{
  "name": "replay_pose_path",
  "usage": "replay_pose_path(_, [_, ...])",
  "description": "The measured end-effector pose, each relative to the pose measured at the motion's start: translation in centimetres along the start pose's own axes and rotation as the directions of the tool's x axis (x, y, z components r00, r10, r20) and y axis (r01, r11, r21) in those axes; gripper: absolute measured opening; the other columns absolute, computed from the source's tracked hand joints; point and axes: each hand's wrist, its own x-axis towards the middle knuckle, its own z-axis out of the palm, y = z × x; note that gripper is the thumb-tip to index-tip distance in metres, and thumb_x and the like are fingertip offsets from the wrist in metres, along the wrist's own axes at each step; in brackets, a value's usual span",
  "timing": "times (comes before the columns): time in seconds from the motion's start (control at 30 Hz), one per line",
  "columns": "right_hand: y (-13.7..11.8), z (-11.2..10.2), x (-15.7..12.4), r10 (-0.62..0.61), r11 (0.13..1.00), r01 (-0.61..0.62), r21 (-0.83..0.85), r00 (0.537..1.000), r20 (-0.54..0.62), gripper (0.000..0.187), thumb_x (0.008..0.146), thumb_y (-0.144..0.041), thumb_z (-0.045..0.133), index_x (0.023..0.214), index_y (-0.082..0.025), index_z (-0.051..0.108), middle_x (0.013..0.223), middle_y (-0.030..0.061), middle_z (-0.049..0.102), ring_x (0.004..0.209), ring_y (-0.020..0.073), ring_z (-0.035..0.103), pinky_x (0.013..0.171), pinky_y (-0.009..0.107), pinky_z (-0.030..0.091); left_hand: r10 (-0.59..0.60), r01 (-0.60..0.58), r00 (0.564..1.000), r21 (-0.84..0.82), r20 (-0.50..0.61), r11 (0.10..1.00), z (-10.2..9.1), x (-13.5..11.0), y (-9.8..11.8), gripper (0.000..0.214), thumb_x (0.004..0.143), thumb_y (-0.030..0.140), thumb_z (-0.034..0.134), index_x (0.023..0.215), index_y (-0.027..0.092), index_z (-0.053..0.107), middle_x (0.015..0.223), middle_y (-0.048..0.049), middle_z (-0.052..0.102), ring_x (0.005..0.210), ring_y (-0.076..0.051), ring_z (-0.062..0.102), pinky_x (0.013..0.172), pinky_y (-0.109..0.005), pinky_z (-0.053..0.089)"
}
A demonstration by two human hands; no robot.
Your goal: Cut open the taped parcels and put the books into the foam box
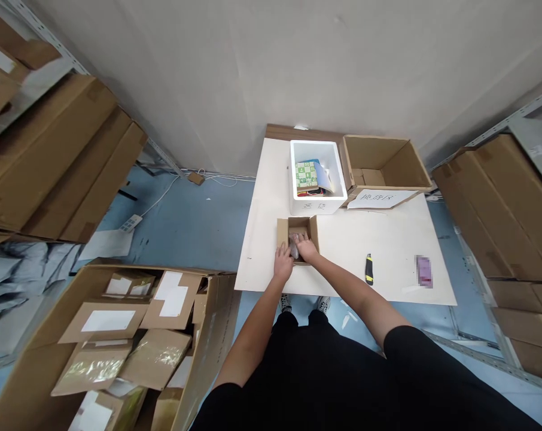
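A small cardboard box (282, 230) stands on the white table with its flaps raised. At its near left edge my left hand (283, 262) grips the wall, fingers bent over it. My right hand (305, 247) reaches down inside the box, its fingers closed around a clear-plastic-wrapped item (294, 248). What lies under that wrapping is too small to make out. Behind the box is a white foam box (318, 207) with a green-patterned booklet (305, 176) and other flat items in it.
On the table (343, 272) lie a black-and-yellow box cutter (369, 269) and a blurred purple packet (424, 271). A larger open carton (387, 140) with a paper sign stands at the back right. At my left, a big carton (221, 311) holds several parcels. Loaded shelves flank both sides.
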Motion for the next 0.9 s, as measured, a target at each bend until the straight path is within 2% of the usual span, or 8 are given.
replay_pose_path(0.23, [3.0,-5.7,-2.9,0.0,0.998,0.016,0.054,0.957,-0.291,0.087,0.092,-0.005,0.046,0.173,-0.027,0.024,0.18,0.0062,0.016,0.166,0.0365,0.008,0.114,0.054,0.051,-0.033,0.032,0.999,0.07,0.02,0.997,-3.6,0.7,-4.0,0.015,0.084,0.019,0.071,0.089,0.02,0.085,0.156,-0.0131,0.06,0.163,-0.04,0.024,0.133,-0.059,0.021])
replay_pose_path(0.37, [7.6,-5.2,-5.5,0.186,0.982,-0.155,0.112,0.905,-0.381,0.092,0.09,-0.004,0.046,0.174,-0.027,0.02,0.181,0.0023,0.01,0.166,0.0338,0.008,0.116,0.051,0.05,-0.048,0.044,0.999,0.131,0.023,0.99,-5.6,-0.3,-6.3,0.01,0.083,0.023,0.075,0.08,0.018,0.083,0.162,-0.0145,0.054,0.162,-0.044,0.023,0.131,-0.061,0.022])
replay_pose_path(0.43, [9.6,-3.2,-6.4,0.256,0.965,-0.224,0.136,0.92,-0.298,0.091,0.09,-0.005,0.049,0.174,-0.025,0.021,0.181,0.0035,0.007,0.167,0.0312,0.008,0.122,0.048,0.043,-0.042,0.037,0.999,0.146,0.032,0.989,-6.3,-0.9,-6.9,0.011,0.083,0.022,0.073,0.082,0.019,0.084,0.163,-0.0142,0.052,0.162,-0.045,0.022,0.131,-0.063,0.023])
replay_pose_path(0.53, [11.2,1.0,-7.3,0.305,0.942,-0.307,0.133,0.952,0.038,0.092,0.089,-0.006,0.056,0.173,-0.027,0.025,0.182,0.0052,0.006,0.167,0.0287,0.006,0.127,0.049,0.034,-0.03,0.024,0.998,0.111,0.048,0.994,-7.3,-1.8,-6.7,0.024,0.081,0.014,0.07,0.1,0.019,0.084,0.163,-0.0146,0.052,0.163,-0.044,0.021,0.13,-0.065,0.023])
replay_pose_path(0.6, [11.6,3.7,-7.8,0.319,0.927,-0.355,0.123,0.916,0.244,0.091,0.089,-0.007,0.059,0.172,-0.028,0.027,0.181,0.0074,0.008,0.167,0.0305,0.008,0.125,0.053,0.035,-0.029,0.028,0.999,0.059,0.022,0.998,-7.8,-2.4,-5.7,0.04,0.081,0.01,0.067,0.117,0.019,0.081,0.161,-0.015,0.053,0.163,-0.044,0.021,0.129,-0.065,0.026])
replay_pose_path(0.67, [11.7,5.7,-8.3,0.344,0.912,-0.395,0.114,0.885,0.315,0.088,0.092,-0.007,0.057,0.172,-0.029,0.027,0.181,0.008,0.008,0.167,0.031,0.008,0.124,0.056,0.035,-0.042,0.042,0.997,0.002,-0.061,0.999,-7.8,-2.7,-3.6,0.05,0.083,0.009,0.064,0.131,0.02,0.075,0.158,-0.0157,0.055,0.161,-0.043,0.025,0.127,-0.065,0.03])
replay_pose_path(0.77, [12.2,6.9,-8.7,0.424,0.87,-0.467,0.159,0.872,0.243,0.077,0.098,-0.008,0.048,0.17,-0.026,0.032,0.181,0.0077,0.012,0.167,0.029,0.009,0.125,0.056,0.032,-0.032,0.016,0.985,-0.093,-0.172,0.996,-6.1,-1.9,1.2,0.051,0.092,0.014,0.06,0.141,0.023,0.069,0.145,-0.016,0.064,0.149,-0.038,0.045,0.123,-0.057,0.04])
replay_pose_path(0.9, [13.9,6.5,-8.8,0.482,0.793,-0.489,0.363,0.868,0.115,0.056,0.101,-0.012,0.044,0.155,-0.018,0.058,0.163,0.0148,0.052,0.151,0.0271,0.048,0.12,0.041,0.043,0.092,-0.087,0.996,-0.244,0.012,0.966,-0.5,2.8,8.4,0.049,0.097,0.018,0.06,0.145,0.025,0.064,0.142,-0.0127,0.066,0.139,-0.029,0.056,0.116,-0.045,0.048])
